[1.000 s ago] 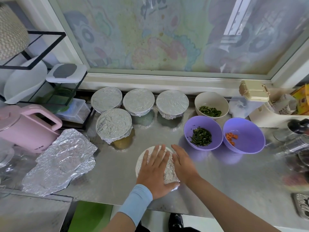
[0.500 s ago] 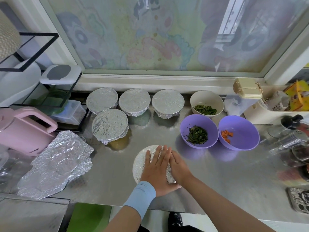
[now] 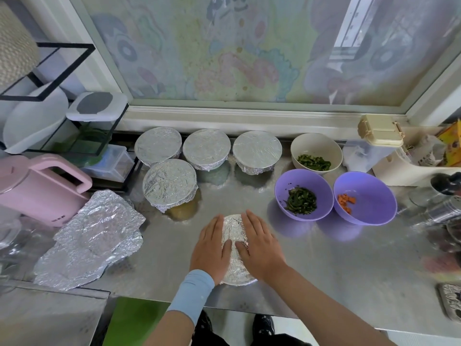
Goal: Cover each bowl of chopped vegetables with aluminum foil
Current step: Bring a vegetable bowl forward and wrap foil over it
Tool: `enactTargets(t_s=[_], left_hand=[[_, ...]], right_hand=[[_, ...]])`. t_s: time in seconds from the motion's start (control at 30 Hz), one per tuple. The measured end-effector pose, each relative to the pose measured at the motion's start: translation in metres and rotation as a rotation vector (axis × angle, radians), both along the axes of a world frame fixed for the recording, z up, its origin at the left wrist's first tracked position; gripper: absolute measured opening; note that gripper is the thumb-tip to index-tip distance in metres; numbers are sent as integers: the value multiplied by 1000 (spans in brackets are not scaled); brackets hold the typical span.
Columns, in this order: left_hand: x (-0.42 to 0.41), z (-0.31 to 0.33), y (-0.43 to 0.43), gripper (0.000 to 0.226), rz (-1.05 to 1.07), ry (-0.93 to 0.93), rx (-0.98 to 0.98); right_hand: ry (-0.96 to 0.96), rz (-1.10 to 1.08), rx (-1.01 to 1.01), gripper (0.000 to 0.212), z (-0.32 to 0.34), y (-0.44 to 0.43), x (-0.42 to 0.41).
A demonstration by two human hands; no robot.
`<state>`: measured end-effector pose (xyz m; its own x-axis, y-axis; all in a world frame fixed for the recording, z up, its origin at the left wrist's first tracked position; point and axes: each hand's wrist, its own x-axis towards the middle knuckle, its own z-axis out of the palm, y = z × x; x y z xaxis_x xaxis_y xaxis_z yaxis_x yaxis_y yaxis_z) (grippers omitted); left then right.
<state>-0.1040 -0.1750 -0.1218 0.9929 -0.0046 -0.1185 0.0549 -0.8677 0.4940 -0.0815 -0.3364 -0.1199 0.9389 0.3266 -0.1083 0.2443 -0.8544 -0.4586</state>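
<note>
both hands have slid apart since half a second ago: then they lay close together on top of the foil, now each one sits on its own side of the bowl and a strip of foil shows between them. from the left, i see first the pink kettle (image 3: 42,188) at the edge of the steel counter (image 3: 324,265), and just beside it the loose foil sheets (image 3: 92,238), crumpled and lying flat. next, under the window frame, the left covered bowl (image 3: 158,146), the middle covered bowl (image 3: 206,148) and the right covered bowl (image 3: 257,151) stand in a row, and the nearer covered bowl (image 3: 170,183) stands in front of the first two, all with foil tight over the rim. near the front edge of the counter, in the middle, is the front bowl (image 3: 234,233), already wrapped in foil. my left hand (image 3: 212,248), with the light blue sleeve (image 3: 189,295), presses flat on its left side, fingers straight, grasping nothing; my right hand (image 3: 260,248) lies the same way on the right side, also flat and released. the two thumbs almost meet on the foil. further right three bowls are not yet covered: the cream bowl (image 3: 316,146) with green pieces at the back, the purple greens bowl (image 3: 303,181) nearer to me, and just beside it the purple carrot bowl (image 3: 369,208) with a few orange cubes.
</note>
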Motion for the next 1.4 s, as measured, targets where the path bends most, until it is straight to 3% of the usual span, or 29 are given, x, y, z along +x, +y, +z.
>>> enactTargets(t_s=[0.2,0.33,0.4,0.47,0.57,0.63,0.97,1.07,1.13,1.4], left_hand=[[0,6,-3,61,99,11,-119],[13,14,3,51,113,12,37],[27,15,7,41,106,-59,-11],[41,17,6,34,108,-54,-189],[52,17,3,27,114,42,-298],[51,14,2,22,181,83,-363],[43,11,-3,22,340,115,-357],[46,11,0,25,251,66,-234],[48,14,-2,28,182,42,-283],[45,7,-10,23,218,18,-303]], right_hand=[[30,-21,87,69,2,-3,4],[-16,17,11,69,3,-4,13],[-12,-28,-19,69,6,0,21],[-7,-142,40,55,9,6,30],[157,-341,318,18,9,11,41],[199,-367,371,10,9,9,44],[210,-167,247,20,3,6,55],[128,-128,355,9,0,5,54],[117,-133,379,8,2,4,55],[166,-11,270,20,4,1,62]])
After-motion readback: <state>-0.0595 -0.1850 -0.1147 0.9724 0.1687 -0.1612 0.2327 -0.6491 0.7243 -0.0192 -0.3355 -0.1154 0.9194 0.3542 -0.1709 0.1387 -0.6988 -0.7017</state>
